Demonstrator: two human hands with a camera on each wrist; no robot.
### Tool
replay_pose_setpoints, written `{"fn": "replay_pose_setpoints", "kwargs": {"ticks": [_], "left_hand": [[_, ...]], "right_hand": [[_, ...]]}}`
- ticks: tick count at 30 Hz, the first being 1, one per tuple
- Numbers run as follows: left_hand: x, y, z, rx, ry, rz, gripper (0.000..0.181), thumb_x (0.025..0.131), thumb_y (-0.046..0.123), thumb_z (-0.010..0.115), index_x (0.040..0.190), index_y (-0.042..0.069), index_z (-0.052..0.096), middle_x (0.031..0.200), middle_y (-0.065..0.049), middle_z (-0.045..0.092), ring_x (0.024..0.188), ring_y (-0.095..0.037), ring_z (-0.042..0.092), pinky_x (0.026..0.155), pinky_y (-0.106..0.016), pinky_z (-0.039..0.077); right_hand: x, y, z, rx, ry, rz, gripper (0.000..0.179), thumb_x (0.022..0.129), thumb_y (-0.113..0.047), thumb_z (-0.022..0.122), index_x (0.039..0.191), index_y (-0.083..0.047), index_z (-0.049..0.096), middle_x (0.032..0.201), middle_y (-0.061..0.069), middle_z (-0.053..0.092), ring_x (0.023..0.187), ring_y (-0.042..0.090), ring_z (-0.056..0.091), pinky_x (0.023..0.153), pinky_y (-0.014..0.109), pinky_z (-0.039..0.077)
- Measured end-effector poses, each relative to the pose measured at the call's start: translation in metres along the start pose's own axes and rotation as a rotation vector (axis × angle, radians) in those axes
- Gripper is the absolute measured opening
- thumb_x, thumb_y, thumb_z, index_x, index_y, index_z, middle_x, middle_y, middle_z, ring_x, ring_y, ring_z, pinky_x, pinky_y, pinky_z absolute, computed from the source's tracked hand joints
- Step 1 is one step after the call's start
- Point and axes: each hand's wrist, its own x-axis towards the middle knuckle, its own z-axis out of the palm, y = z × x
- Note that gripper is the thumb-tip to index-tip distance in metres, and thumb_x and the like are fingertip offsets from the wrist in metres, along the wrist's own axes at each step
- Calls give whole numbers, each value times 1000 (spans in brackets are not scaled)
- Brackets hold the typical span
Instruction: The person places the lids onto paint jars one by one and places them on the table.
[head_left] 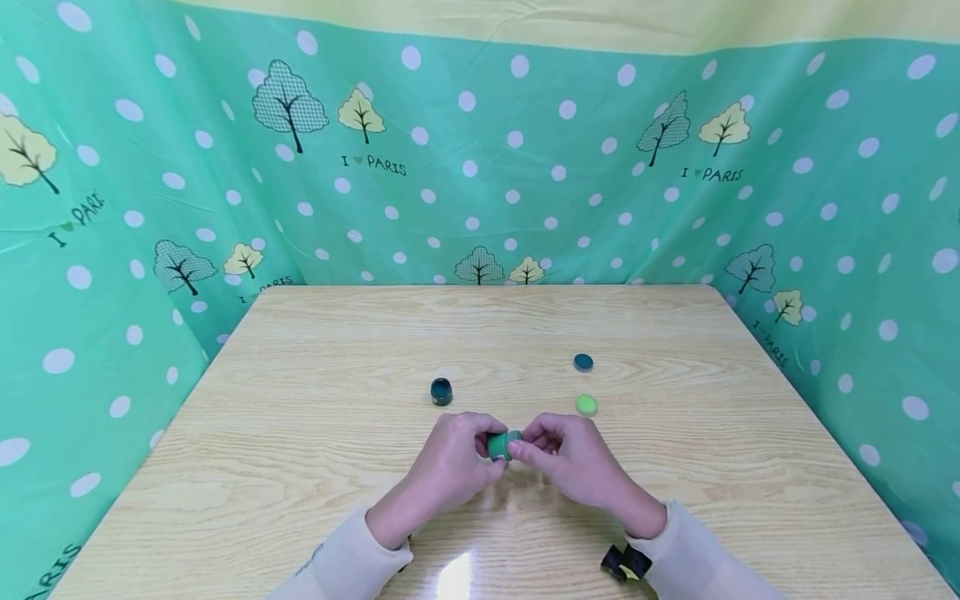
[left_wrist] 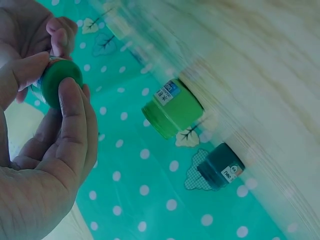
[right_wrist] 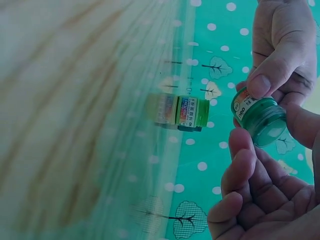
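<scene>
Small paint jars and their lids are about my hands. My left hand (head_left: 457, 462) grips a green paint jar (head_left: 498, 446) by its body, thumb and fingers round it; a printed label (right_wrist: 244, 106) shows on its side. At the other end my right hand (head_left: 576, 458) pinches the jar's lid (right_wrist: 272, 131) between thumb and forefinger, its other fingers loosely bent. The jar is tipped on its side above the table. Beyond the left hand stand an uncapped dark teal jar (head_left: 441, 392) and a light green jar (left_wrist: 175, 109), which the left hand hides in the head view.
A dark teal lid (head_left: 583, 362) and a light green lid (head_left: 587, 406) lie on the wooden table (head_left: 337, 350) beyond the right hand. A polka-dot curtain (head_left: 517, 167) hangs along the back and both sides.
</scene>
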Motion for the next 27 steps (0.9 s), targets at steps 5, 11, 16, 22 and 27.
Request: {"fn": "replay_pose_setpoints", "kwargs": {"ticks": [5, 11, 16, 22, 27], "left_hand": [[0, 0, 0, 9, 3, 2, 22, 79, -3, 82, 100, -1, 75, 88, -7, 74, 70, -3, 64, 64, -17, 56], [-1, 0, 0, 12, 8, 9, 22, 79, -3, 83, 99, 0, 75, 87, -6, 75, 70, -4, 65, 64, -17, 56], [0, 0, -1, 4, 2, 0, 21, 79, -3, 82, 99, 0, 75, 87, -5, 74, 70, -3, 64, 64, -17, 56], [0, 1, -1, 3, -6, -23, 23, 79, -2, 82, 101, 0, 75, 87, -4, 74, 70, -3, 64, 64, -17, 56], [0, 1, -2, 3, -7, -27, 24, 79, -2, 82, 102, 0, 75, 88, -4, 74, 71, -3, 64, 64, -17, 56]], "right_hand": [[0, 0, 0, -13, 1, -4, 26, 94, -40, 75, 85, -15, 72, 69, -7, 63, 57, 8, 55, 48, 22, 45], [1, -3, -1, -15, -10, 33, 29, 94, -42, 74, 85, -15, 73, 67, -6, 62, 57, 8, 53, 49, 21, 43], [1, -4, -2, -21, -2, 42, 29, 97, -42, 71, 87, -14, 74, 67, -5, 61, 56, 8, 52, 48, 22, 43], [0, -2, -5, 8, 35, -37, 26, 91, -31, 80, 107, -12, 73, 84, -5, 69, 67, 13, 58, 57, 26, 49], [-1, -2, -6, -8, 29, -158, 48, 80, -10, 88, 124, -16, 68, 99, -7, 71, 75, 20, 62, 66, 36, 52]]}}
